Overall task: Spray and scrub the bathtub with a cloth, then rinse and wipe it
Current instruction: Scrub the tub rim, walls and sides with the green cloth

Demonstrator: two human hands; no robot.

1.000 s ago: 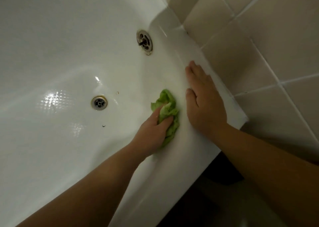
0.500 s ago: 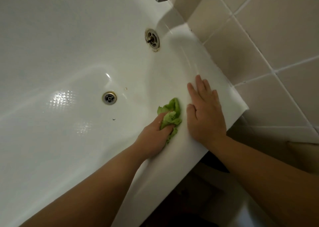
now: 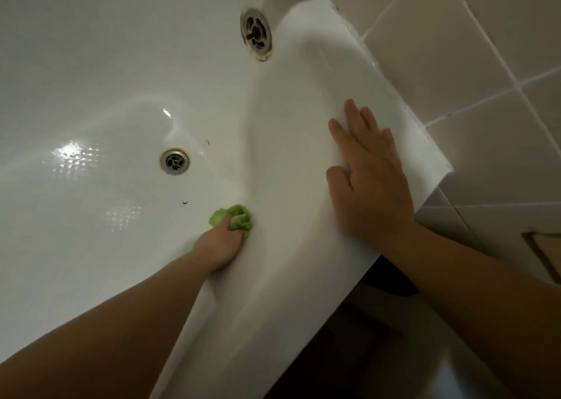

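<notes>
Head view is mostly white bathtub, with the floor drain as my landmark and the overflow drain up and right of it on the end wall. Right hand lies flat, fingers straight, on the rim well right of the drain. Left hand, fingers curled, grips the bunched green cloth against the tub just below-right of the drain.

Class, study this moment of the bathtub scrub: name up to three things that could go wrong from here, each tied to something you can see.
1. The right hand lies flat on the glossy bathtub rim; if that is wet, it may slip while the person leans in.
2. The left hand grips a small bunched green cloth, so knuckles might rub the tub.
3. Dark specks near the floor drain could get missed.
</notes>
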